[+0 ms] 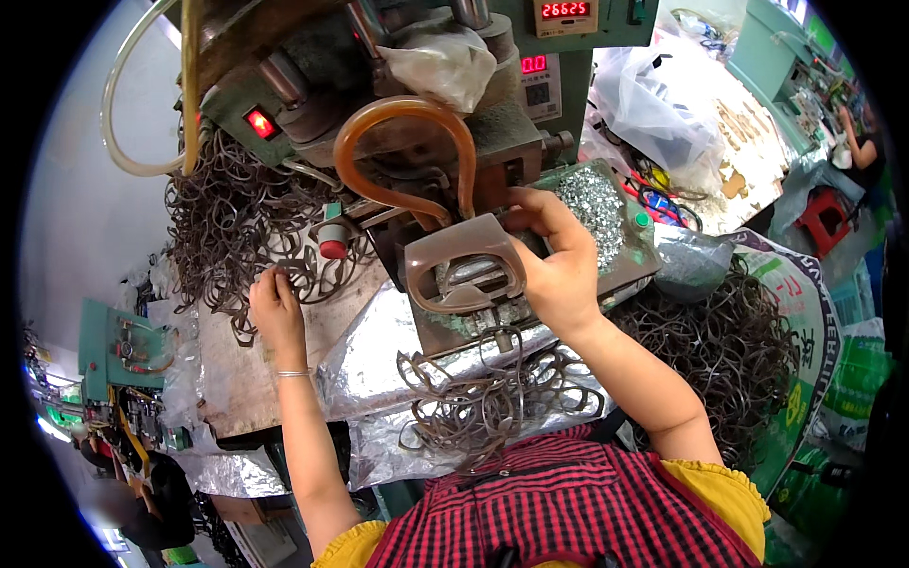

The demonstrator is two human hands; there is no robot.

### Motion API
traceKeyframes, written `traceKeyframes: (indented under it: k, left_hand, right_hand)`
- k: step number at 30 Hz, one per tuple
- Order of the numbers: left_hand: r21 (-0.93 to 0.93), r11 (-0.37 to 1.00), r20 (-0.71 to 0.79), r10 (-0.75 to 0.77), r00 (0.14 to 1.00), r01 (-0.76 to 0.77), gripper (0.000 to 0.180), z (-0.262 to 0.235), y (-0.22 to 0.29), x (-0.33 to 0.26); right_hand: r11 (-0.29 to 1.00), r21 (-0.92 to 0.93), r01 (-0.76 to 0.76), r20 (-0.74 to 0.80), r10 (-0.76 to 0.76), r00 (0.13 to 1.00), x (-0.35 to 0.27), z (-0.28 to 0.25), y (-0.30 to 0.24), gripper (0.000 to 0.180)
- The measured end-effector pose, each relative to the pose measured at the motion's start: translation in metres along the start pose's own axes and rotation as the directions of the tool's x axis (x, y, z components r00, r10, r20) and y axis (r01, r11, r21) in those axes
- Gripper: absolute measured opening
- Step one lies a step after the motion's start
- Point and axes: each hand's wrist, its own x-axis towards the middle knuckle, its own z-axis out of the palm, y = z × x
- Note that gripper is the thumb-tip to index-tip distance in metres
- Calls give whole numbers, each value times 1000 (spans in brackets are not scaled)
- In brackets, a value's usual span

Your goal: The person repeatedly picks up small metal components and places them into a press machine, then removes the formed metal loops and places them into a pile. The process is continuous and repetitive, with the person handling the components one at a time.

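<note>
At the press (502,128), my right hand (561,265) is closed in a pinch beside a brown frame-shaped piece (507,275) with a wide rounded opening. Its thumb lies at the frame's right edge, and the curled fingers reach behind it under the press head. What they grip is hidden. My left hand (276,317) is closed too, fingertips together at the near edge of a large heap of dark, thin, bent loops (222,208). I cannot make out what those fingertips hold. A smaller tangle of similar loops (488,402) lies on silver foil (374,355) before me.
An orange-brown hose (407,106) arches over the press front. A red-capped button (332,248) stands left of the tooling. Shiny metal scraps (589,204) lie on the press bed's right side. Another loop heap (710,350) fills a sack at right. Other people work farther off.
</note>
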Motion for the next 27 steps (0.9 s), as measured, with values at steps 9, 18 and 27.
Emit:
traceKeyframes:
  k: [9, 18, 27]
  left_hand:
    - [-546, 404, 295, -727, 620, 734, 50, 32, -65, -21]
    - [-523, -320, 783, -546, 298, 790, 44, 9, -68, -56]
    - [-123, 675, 207, -699, 684, 727, 21, 34, -74, -59]
  right_hand:
    - [788, 569, -237, 34, 266, 963, -12, 30, -19, 41]
    - [985, 167, -42, 144, 18, 989, -14, 7, -36, 51]
    - [992, -109, -67, 34, 71, 997, 0, -45, 28, 38]
